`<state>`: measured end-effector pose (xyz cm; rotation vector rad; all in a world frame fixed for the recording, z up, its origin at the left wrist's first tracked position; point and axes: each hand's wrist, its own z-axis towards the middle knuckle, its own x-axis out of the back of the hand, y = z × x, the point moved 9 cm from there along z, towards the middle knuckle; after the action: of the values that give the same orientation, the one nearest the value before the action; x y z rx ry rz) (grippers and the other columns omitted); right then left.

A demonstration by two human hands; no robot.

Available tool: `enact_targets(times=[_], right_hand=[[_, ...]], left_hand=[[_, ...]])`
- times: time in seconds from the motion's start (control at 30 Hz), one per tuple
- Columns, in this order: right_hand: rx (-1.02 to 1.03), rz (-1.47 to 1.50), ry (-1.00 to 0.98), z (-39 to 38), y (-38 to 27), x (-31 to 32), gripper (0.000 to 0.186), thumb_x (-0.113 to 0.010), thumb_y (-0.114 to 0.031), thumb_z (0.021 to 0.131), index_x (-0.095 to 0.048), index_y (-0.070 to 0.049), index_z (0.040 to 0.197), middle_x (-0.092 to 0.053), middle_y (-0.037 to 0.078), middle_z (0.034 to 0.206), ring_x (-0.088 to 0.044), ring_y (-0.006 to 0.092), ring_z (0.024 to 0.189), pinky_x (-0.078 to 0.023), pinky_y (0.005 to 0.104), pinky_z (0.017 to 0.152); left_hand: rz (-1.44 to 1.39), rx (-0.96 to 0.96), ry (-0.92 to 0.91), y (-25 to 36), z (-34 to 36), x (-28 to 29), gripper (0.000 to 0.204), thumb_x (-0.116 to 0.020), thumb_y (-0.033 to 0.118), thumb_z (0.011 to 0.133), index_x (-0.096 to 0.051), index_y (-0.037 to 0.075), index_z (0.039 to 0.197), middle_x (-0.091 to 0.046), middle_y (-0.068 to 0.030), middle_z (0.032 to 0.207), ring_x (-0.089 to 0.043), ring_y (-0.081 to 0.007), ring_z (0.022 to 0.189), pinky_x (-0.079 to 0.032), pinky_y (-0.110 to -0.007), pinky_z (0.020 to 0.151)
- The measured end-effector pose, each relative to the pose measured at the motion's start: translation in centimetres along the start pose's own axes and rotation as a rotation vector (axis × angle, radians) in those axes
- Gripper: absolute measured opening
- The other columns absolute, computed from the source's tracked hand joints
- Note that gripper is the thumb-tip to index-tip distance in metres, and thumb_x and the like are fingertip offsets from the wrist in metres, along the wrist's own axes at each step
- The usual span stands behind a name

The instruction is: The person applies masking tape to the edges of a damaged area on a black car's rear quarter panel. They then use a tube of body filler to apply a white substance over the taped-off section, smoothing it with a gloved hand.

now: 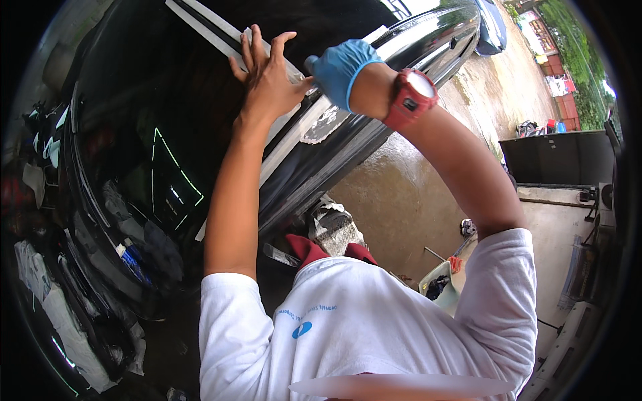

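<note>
My bare left hand (264, 83) rests on a glossy black car body (134, 73), its fingers spread beside pale strips of masking tape (204, 27). Just right of it, my right hand (344, 70) wears a blue glove and is bunched up over the panel edge; anything inside the fingers is hidden. The thumb of my left hand comes close to the glove. Below both hands, a dull whitish patch (326, 127) with a ragged edge shows on the car's side. A red wristwatch (409, 99) circles my right wrist.
Behind my right forearm lies a wet concrete floor (394, 180). A pale bucket (443, 284) with dark contents stands at lower right. Close to my legs is a rough, whitish-covered block (338, 234). Part of another car (493, 30) shows at the top right.
</note>
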<state>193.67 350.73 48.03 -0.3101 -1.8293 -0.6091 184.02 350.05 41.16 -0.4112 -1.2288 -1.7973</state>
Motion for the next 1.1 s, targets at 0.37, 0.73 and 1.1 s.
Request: enact_targets(times=[0.37, 0.73, 1.1], right_hand=[[-0.133, -0.084, 0.168, -0.5, 18.7, 0.4, 0.03, -0.068, -0.021, 0.096, -0.075, -0.015, 0.124, -0.079, 0.014, 0.106, -0.076, 0.0354, 0.101, -0.061, 0.046, 0.087], [-0.382, -0.118, 0.057, 3.9, 21.1, -4.8, 0.026, -0.065, -0.014, 0.097, -0.079, -0.006, 0.117, -0.078, 0.019, 0.11, -0.077, 0.0341, 0.103, -0.062, 0.044, 0.087], [-0.45, 0.005, 0.115, 1.0, 18.3, -2.1, 0.039, -0.082, -0.046, 0.085, -0.083, -0.013, 0.106, -0.08, 0.014, 0.102, -0.079, 0.0337, 0.097, -0.063, 0.0452, 0.083]], left_hand=[[0.061, 0.052, -0.09, 0.5, -0.1, 0.2, 0.1, -0.086, 0.056, 0.084, -0.033, 0.025, 0.163, 0.001, -0.0348, 0.175, 0.006, -0.0483, 0.164, 0.001, -0.077, 0.122], [0.074, -0.041, -0.088, 2.6, 4.1, -2.5, 0.11, -0.091, 0.053, 0.077, -0.029, 0.031, 0.166, -0.004, -0.0327, 0.176, 0.0, -0.0486, 0.164, 0.0, -0.075, 0.123], [0.246, 0.027, -0.464, 8.5, 15.2, -8.7, 0.133, -0.091, 0.063, 0.07, -0.015, 0.02, 0.171, 0.003, -0.0298, 0.177, 0.008, -0.044, 0.165, 0.005, -0.068, 0.128]])
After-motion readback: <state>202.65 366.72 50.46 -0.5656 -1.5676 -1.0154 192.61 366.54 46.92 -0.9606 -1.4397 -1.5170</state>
